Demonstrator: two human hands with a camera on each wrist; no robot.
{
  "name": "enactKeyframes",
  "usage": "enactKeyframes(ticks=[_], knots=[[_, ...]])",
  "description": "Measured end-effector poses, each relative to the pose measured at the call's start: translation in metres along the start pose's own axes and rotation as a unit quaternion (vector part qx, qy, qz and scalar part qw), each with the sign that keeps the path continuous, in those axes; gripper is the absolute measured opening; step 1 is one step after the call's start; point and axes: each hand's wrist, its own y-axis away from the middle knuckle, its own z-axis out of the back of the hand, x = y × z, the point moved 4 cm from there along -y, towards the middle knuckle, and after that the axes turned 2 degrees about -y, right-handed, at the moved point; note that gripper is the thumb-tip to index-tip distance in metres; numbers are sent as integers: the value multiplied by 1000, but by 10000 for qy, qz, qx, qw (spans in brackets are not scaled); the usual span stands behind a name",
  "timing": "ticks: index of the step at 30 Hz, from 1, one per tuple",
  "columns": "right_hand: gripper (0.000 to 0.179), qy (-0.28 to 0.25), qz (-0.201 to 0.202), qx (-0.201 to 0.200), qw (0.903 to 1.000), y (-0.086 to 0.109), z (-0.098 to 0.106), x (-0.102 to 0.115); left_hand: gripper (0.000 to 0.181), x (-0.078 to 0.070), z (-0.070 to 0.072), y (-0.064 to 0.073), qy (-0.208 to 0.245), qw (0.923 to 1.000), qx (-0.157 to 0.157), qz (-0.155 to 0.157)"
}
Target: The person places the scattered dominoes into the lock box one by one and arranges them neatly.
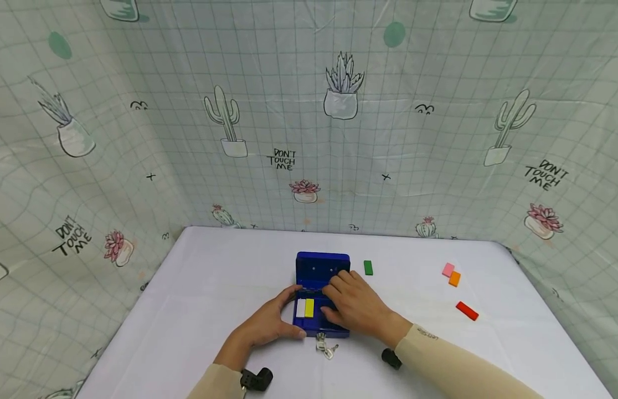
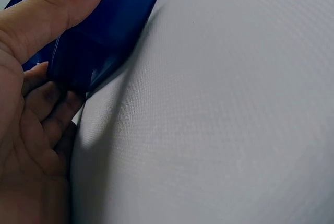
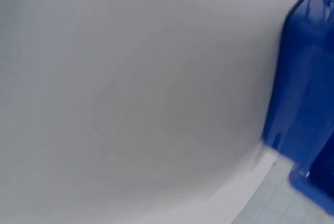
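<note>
A blue metal box (image 1: 329,334) sits on the table with its lid (image 1: 309,266) raised at the back. Inside, on the left, a white block (image 1: 300,308) and a yellow block (image 1: 309,308) lie side by side. My left hand (image 1: 269,320) grips the box's left side, thumb at the front corner and fingers towards the back; the left wrist view shows the thumb against the blue wall (image 2: 112,20). Over the right part of the box is my right hand (image 1: 356,302), its fingers bent. Whether they hold anything is hidden. Keys (image 1: 329,352) hang at the front lock (image 1: 320,341).
Behind the box to the right lies a green block (image 1: 368,267). Farther right are a pink block (image 1: 448,270), an orange block (image 1: 454,278) touching it, and a red block (image 1: 467,311). A patterned curtain (image 1: 269,199) surrounds the white table (image 1: 229,266).
</note>
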Motion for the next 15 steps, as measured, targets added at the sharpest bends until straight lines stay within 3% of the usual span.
enactKeyframes(ticks=[9,15], knots=[[37,5,-104,-772,9970,28,8,-45,111,1,0,0,-132,9999,-66,-64],[41,91,-556,-307,9979,41,3,-81,111,1,1,0,-135,9999,-67,28]])
